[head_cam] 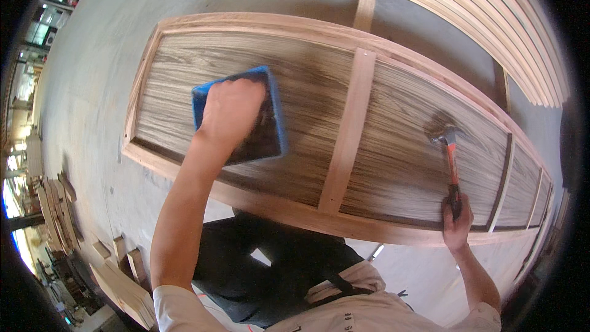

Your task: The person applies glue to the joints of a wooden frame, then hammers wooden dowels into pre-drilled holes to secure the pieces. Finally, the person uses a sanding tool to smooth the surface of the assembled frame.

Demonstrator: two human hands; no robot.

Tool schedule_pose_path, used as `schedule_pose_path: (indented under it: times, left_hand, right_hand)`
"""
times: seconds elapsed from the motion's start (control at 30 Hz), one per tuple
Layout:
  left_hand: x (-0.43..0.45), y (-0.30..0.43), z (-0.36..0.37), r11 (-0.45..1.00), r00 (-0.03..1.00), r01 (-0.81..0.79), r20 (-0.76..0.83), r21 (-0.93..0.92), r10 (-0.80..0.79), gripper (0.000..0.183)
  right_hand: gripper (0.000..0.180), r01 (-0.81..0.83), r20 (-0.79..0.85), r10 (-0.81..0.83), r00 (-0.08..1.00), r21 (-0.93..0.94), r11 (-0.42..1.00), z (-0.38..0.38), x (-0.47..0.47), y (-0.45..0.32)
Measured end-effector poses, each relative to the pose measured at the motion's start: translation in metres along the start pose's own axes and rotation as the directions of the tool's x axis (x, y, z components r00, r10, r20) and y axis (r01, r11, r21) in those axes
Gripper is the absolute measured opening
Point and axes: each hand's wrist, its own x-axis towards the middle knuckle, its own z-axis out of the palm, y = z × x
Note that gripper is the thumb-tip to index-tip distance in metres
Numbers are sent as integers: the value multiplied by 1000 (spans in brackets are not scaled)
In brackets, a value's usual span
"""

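My left hand (pixel 235 106) is curled inside a blue open box (pixel 279 124), over the left part of a wood-grain panel. Its fingertips are hidden, so I cannot tell whether it grips anything. Dark contents, too blurred to name, show in the box. My right hand (pixel 457 221) holds a claw hammer (pixel 451 159) by its black and orange handle, at the near edge of the panel. The hammer's metal head is over the grained surface. Around the panel (pixel 295 184) runs a pale wooden frame (pixel 272 203), with a wooden crosspiece (pixel 350 124) between two sections.
Long pale wooden strips (pixel 442 0) lie stacked beyond the frame. Wood offcuts (pixel 57 212) and boards (pixel 124 293) are on the concrete floor (pixel 92 101) to the left. Narrower slats (pixel 500 184) cross the panel at the right. My dark-clothed legs (pixel 267 258) are at the near edge.
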Motion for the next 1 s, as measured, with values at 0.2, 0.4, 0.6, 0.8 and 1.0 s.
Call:
schedule_pose_path:
  times: [0.2, 0.4, 0.6, 0.8, 1.0]
  left_hand:
    - [7, 12, -11, 994, 996, -2, 88, 107, -7, 9]
    - [0, 7, -7, 993, 993, 38, 111, 108, -50, 7]
    - [-10, 15, -21, 915, 975, 61, -174, -399, -141, 13]
    - [-27, 5, -36, 685, 945, 233, -5, -691, -326, 6]
    - [-50, 11, -51, 315, 970, 174, 106, -933, -220, 14]
  right_hand:
    - [25, -16, -9, 16, 1000, -36, 999, -1, 1, -3]
    - [28, -65, 19, 65, 998, -29, 997, -1, 0, -6]
    - [31, -91, 8, 92, 996, -40, 995, 1, -2, 2]
    - [34, -100, 14, 101, 995, -36, 994, 2, -4, 12]
    - [37, -89, 4, 89, 996, -22, 996, 4, -3, 15]
